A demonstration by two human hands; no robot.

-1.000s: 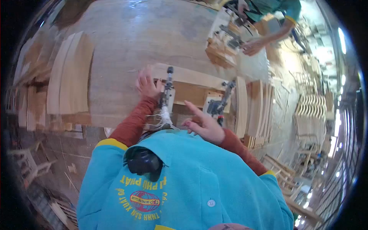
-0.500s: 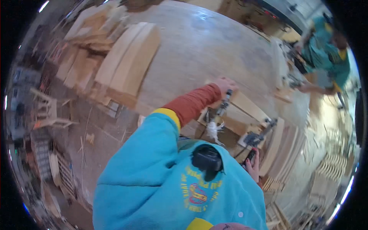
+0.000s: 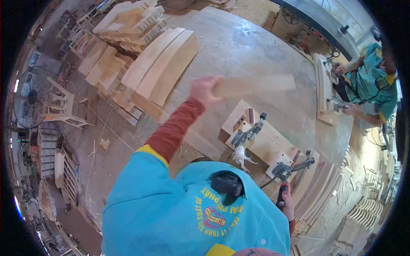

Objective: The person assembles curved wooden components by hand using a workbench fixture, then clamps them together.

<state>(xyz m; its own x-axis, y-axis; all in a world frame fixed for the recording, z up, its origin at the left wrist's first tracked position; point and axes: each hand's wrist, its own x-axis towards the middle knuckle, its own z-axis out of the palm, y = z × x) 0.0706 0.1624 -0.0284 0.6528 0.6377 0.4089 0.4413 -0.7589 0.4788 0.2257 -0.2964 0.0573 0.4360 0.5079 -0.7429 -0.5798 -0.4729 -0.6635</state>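
Note:
My left hand [image 3: 205, 91] is stretched out to the upper left, closed on the end of a flat wooden board [image 3: 258, 85]. The board is blurred by motion above the workbench. Below it lies a wooden jig [image 3: 267, 143] with two metal toggle clamps: one clamp [image 3: 247, 135] has a white rag [image 3: 240, 157] hanging from it, and the other clamp [image 3: 284, 170] sits nearer my body. My right hand [image 3: 288, 204] is wrapped around the dark handle [image 3: 282, 195] of the nearer clamp; part of its fingers is hidden.
Stacked curved boards [image 3: 160, 68] lie on the left of the workbench [image 3: 239, 47]. More long boards [image 3: 318, 183] are piled on the right. At upper right a co-worker [image 3: 371, 85] handles another clamped board [image 3: 322, 89]. A wooden frame [image 3: 64, 104] stands on the floor at left.
My left hand has moved left from the far end of the jig, with the board now lifted clear of it. My right hand stays at the clamp handle. The view has shifted slightly.

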